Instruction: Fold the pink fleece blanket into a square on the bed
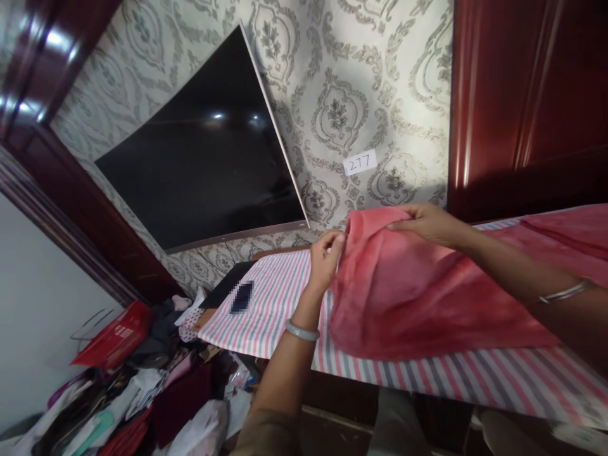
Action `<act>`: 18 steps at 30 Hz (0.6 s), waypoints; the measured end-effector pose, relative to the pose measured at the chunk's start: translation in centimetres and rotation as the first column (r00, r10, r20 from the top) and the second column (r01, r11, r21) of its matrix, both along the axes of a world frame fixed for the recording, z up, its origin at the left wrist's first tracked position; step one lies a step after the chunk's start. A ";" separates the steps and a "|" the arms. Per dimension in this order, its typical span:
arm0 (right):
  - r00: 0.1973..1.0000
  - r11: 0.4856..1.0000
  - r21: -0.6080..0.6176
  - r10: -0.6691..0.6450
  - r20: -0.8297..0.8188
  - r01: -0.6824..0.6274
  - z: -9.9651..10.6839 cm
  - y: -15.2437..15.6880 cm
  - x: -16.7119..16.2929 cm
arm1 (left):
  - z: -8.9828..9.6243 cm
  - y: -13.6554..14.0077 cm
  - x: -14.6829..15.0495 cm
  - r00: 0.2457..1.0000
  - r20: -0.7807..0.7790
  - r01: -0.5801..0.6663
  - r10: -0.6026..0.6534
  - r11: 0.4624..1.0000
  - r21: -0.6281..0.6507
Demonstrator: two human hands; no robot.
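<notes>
Pink-striped cloth beneath red fabric, patterned wallpaper, black television

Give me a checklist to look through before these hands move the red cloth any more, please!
1. Right hand has hold of the red cloth: ok, thumb and fingers pinch its upper edge.
2. Left hand has a firm grip: cannot tell; its curled fingers are at the cloth's left edge.
3. Cloth lies smooth: not ok, it is creased and raised at the hands.
4. Dark blurred-out object is out of the way: ok, it lies apart from the cloth, on the striped cover.
5. Cloth's right end is flat: cannot tell, red fabric runs out of the picture.
</notes>
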State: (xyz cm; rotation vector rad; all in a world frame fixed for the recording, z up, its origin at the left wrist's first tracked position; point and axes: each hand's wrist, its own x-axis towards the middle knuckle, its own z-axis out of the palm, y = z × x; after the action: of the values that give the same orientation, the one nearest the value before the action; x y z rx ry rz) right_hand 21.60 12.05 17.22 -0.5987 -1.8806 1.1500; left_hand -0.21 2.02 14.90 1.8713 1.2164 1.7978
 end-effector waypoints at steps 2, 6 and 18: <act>0.999 1.000 -0.006 -0.022 -0.034 0.022 0.3 -0.2 1.1 | -2.0 0.6 -1.3 0.989 0.143 -0.022 0.035 0.995 -0.095; 0.984 0.993 -0.011 -0.117 -0.131 0.117 1.1 -0.9 3.0 | -7.4 1.5 -2.9 0.976 0.183 0.183 -0.116 0.894 -0.409; 0.934 0.970 -0.066 -0.242 -0.264 0.233 2.1 -0.8 5.8 | -15.9 0.9 3.6 0.951 -0.302 -0.048 -0.064 0.935 -0.351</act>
State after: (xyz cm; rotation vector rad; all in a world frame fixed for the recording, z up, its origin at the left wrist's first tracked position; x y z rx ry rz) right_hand 27.39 11.21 19.31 -0.6347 -1.5145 1.0473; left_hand 3.35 2.95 -1.05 1.9772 1.5171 1.1997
